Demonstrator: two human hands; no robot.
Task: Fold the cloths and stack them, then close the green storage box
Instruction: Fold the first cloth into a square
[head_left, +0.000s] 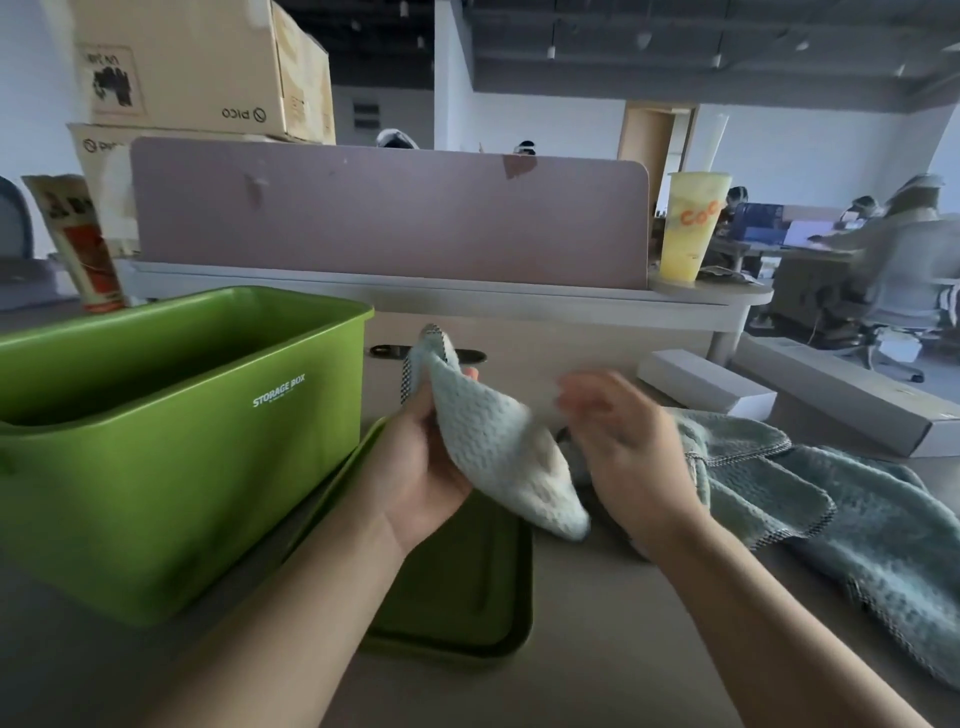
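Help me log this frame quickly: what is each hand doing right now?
Left hand: holding the pale cloth.
Right hand: open, holding nothing, though blurred.

A mauve partition panel (389, 213) stands along the far edge of the beige surface (597, 623). Stacked cardboard boxes (197, 62) rise behind it, far left. White walls (545, 119) and a wooden door (657, 140) close the far side. The ceiling (675, 41) is dark, with exposed beams and small lamps. An office chair (893, 291) stands far right.
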